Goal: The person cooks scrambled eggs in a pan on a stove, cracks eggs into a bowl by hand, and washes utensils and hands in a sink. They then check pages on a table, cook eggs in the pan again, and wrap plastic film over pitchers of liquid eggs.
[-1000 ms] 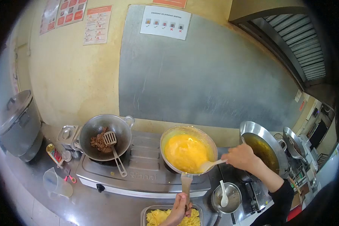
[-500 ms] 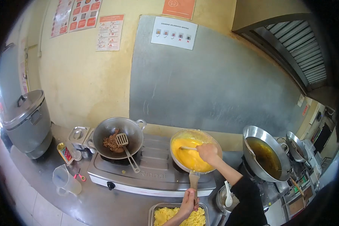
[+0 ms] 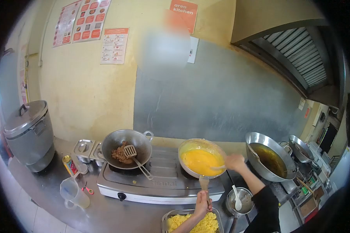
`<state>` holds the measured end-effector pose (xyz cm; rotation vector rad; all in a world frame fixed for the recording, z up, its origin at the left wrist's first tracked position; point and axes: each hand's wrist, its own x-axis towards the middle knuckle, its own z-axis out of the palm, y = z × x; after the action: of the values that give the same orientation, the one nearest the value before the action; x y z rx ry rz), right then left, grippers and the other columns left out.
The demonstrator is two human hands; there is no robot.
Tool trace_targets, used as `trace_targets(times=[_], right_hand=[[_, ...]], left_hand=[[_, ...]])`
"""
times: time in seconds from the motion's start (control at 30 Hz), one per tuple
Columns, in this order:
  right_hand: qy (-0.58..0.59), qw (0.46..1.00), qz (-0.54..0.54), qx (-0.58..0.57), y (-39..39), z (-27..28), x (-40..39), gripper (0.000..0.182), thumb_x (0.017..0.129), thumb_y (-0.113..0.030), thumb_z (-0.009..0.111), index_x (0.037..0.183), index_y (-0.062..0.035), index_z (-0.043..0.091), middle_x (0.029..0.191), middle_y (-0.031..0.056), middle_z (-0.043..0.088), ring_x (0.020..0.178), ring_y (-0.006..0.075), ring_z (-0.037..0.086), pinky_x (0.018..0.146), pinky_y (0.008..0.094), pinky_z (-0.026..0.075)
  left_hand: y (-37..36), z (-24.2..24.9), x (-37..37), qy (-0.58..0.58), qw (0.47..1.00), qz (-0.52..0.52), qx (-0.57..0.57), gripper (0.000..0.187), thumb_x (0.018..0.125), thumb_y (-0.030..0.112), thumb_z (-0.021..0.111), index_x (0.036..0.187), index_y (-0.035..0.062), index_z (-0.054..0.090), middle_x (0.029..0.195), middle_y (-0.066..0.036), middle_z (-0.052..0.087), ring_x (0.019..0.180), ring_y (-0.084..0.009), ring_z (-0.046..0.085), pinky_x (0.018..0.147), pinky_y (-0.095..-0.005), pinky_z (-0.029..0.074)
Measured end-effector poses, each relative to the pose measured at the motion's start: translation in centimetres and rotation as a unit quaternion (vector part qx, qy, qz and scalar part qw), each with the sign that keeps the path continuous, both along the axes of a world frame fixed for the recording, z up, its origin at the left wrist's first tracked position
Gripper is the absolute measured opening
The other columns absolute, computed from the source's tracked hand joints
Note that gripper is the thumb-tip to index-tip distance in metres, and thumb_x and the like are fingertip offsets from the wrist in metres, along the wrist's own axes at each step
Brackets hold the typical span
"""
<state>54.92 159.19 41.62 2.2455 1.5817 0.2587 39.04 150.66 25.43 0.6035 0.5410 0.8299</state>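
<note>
A frying pan of runny yellow egg sits on the right burner of the stove. Its handle points toward me, and my left hand is closed around it. At the pan's right rim, my right hand grips a pale stick-like utensil, whose end reaches over the egg; motion blurs both. Below my left hand is a metal tray filled with soft scrambled egg, partly covered by my forearm.
A wok holding brown minced food and a slotted turner occupies the left burner. Right of the stove are a small saucepan with a white spoon and a large wok of oil. A plastic jug and scissors lie left.
My right hand has moved right and slightly down, from over the egg to the pan's right rim, with the utensil. My left hand keeps hold of the handle. The whole view has shifted slightly.
</note>
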Motion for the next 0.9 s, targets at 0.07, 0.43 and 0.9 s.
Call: trace_targets(times=[0.07,0.43,0.9], right_hand=[[0.0,0.999,0.029,0.02,-1.0,-1.9,-1.2,0.027,0.08,-0.025,0.049,0.094,-0.009,0.066,0.095,0.0127,0.065,0.088,0.0277,0.063,0.073,0.0388,0.05],[0.287,0.863,0.098,0.403,-21.8,-3.1,-1.9,0.037,0.084,-0.034,0.052,0.119,-0.0228,0.053,0.092,0.0124,0.062,0.08,0.0325,0.06,0.069,0.0419,0.048],[0.553,0.354,-0.575,0.487,-90.2,-22.0,-32.4,0.039,0.081,-0.02,0.055,0.118,-0.0109,0.05,0.091,0.0124,0.061,0.078,0.0182,0.059,0.065,0.0287,0.049]], left_hand=[[0.1,0.4,-0.1,0.01,1.0,-0.01,-0.014,0.03,0.093,0.046,0.032,0.106,0.0191,0.036,0.069,-0.004,0.046,0.042,-0.0091,0.038,0.038,-0.0245,0.037],[2.8,-3.9,-3.3,0.372,0.783,0.182,0.465,0.044,0.091,0.04,0.04,0.113,0.0029,0.046,0.109,-0.013,0.047,0.099,-0.022,0.049,0.085,-0.0312,0.038],[-62.3,24.5,-2.3,-0.483,0.738,-0.32,0.346,0.07,0.072,0.016,0.07,0.129,0.0168,0.031,0.133,-0.023,0.03,0.121,-0.0337,0.036,0.099,-0.0401,0.03]])
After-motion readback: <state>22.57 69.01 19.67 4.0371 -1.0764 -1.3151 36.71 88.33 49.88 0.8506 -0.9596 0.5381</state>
